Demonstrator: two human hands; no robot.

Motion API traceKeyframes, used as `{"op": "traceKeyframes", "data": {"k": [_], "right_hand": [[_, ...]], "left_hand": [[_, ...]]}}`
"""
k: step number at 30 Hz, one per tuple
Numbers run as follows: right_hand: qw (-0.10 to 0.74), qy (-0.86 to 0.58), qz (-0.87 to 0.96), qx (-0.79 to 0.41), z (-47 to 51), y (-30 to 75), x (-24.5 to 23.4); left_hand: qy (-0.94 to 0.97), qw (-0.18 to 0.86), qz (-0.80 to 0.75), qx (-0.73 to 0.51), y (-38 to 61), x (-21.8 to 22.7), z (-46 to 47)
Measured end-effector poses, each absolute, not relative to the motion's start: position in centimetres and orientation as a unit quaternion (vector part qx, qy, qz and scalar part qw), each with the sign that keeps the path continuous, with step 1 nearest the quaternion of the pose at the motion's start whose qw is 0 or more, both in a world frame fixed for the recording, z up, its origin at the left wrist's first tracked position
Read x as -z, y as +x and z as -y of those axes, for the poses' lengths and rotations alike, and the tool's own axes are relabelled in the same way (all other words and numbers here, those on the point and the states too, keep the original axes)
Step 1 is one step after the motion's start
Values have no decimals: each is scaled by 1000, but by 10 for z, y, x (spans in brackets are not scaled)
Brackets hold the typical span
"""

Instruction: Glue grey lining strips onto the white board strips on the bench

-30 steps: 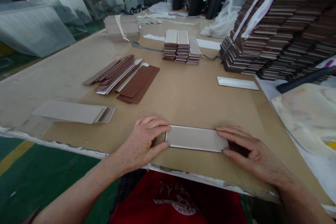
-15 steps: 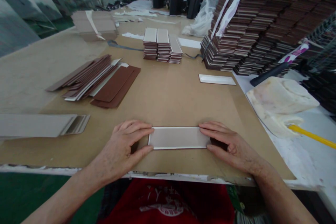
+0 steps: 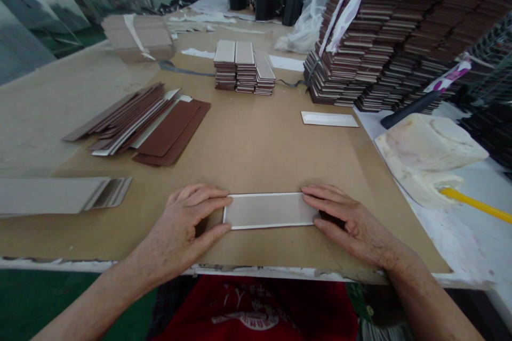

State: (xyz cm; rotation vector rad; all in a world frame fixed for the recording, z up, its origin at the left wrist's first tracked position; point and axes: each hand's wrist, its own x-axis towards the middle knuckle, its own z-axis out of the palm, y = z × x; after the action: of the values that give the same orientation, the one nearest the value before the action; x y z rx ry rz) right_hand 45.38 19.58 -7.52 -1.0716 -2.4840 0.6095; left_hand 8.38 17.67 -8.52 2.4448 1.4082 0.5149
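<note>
A grey rectangular card panel (image 3: pixel 270 210) with a white edge lies flat on the brown cardboard table top (image 3: pixel 256 138) near its front edge. My left hand (image 3: pixel 182 226) grips the panel's left end, fingers on the far edge and thumb on the near edge. At the right end my right hand (image 3: pixel 352 221) holds the panel the same way. Both hands are curled round the ends.
Fanned brown strips (image 3: pixel 136 122) lie at mid left, grey cards (image 3: pixel 60 194) at the near left. Small stacks (image 3: pixel 242 66) stand at the back, a large dark pile (image 3: pixel 400 37) at the right. One white strip (image 3: pixel 330 119), a cloth (image 3: pixel 428 154), a yellow handle (image 3: pixel 476 203). A person works far behind.
My view has swung right and then settled. Both hands stay on the ends of the grey panel, which lies in the same spot on the table.
</note>
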Motion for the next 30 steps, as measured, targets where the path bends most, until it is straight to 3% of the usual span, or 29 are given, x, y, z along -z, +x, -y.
{"op": "traceKeyframes", "data": {"k": [24,30], "right_hand": [[168,-374,898,-160,-192,450,76],[126,-384,913,-57,-185,440,76]], "left_hand": [[858,113,-475,-159,82,86,-177],[889,21,-442,-120,87,85,-173]]}}
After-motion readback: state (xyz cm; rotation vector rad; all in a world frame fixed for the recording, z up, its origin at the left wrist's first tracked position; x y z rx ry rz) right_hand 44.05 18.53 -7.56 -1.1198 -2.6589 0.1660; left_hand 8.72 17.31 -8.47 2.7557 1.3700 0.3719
